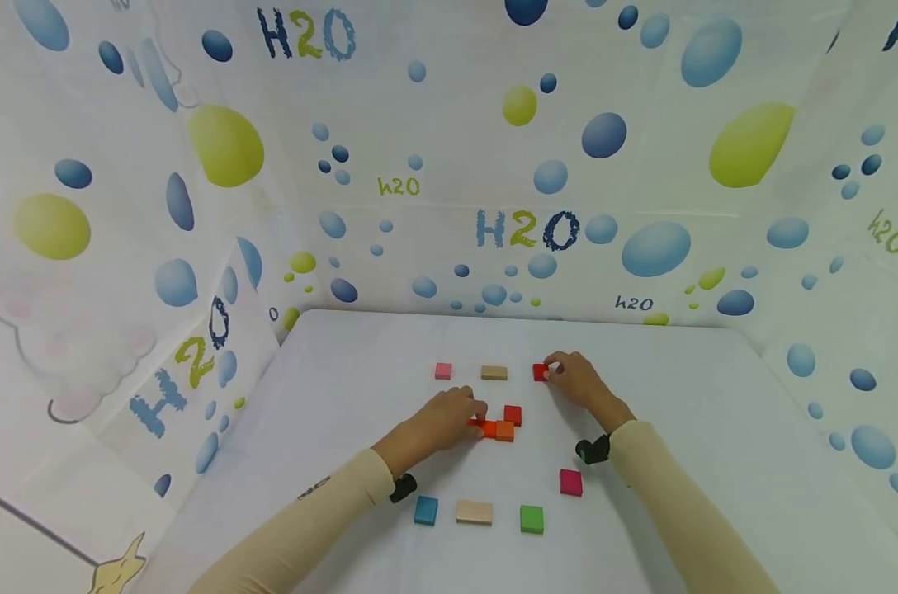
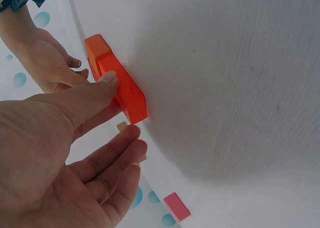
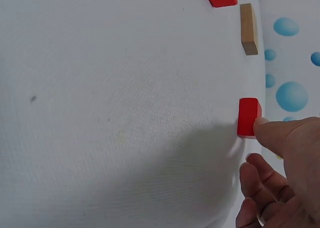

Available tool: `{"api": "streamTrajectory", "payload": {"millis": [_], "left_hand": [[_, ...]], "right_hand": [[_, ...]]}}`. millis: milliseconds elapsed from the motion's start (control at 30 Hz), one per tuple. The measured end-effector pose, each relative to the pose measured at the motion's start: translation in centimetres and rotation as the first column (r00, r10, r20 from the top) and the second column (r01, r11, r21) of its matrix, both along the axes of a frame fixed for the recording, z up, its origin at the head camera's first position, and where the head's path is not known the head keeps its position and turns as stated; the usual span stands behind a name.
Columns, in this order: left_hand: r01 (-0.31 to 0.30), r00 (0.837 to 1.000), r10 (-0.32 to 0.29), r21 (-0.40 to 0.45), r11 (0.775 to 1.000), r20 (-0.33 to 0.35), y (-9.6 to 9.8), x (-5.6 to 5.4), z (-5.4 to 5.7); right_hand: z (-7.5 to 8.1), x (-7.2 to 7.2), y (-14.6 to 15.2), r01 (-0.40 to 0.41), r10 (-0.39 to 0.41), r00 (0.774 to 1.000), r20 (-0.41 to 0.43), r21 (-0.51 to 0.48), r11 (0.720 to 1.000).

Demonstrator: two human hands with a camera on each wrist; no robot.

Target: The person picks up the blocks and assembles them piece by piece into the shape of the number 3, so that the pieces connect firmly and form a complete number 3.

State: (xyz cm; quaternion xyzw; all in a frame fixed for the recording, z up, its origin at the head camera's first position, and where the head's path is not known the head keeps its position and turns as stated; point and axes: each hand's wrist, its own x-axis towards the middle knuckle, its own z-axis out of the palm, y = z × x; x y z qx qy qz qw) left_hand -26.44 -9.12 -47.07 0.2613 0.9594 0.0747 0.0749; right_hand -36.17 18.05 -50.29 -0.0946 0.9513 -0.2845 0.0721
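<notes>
My left hand (image 1: 441,419) pinches an orange-red block (image 2: 124,92) between thumb and index finger; its other fingers are loosely bent. That block lies against an orange block (image 1: 504,431), and a red block (image 1: 512,415) sits just behind them. Farther back on the right, my right hand (image 1: 578,379) holds another red block (image 1: 541,372) at its edge. In the right wrist view the thumb presses this red block (image 3: 248,117), while the index finger is mostly hidden and the remaining fingers curl below.
A pink block (image 1: 443,371) and a wooden block (image 1: 494,373) form the back row with the held red one. Nearer lie a blue block (image 1: 426,510), a wooden block (image 1: 474,512), a green block (image 1: 531,519) and a crimson block (image 1: 571,482) on the white table (image 1: 330,371).
</notes>
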Motion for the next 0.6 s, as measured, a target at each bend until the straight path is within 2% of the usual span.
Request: {"api": "streamTrajectory", "payload": {"millis": [233,600], "left_hand": [[-0.001,1.0,0.001,0.008,1.0,0.016,0.2,0.1,0.5],[-0.001,1.0,0.001,0.007,1.0,0.01,0.1,0.0,0.1]], "right_hand": [[-0.1,0.2,-0.4,-0.053,0.053,0.998,0.022,0.011,0.999],[0.9,1.5,-1.5,-0.156,0.152,0.985,0.076,0.038,0.987]]}}
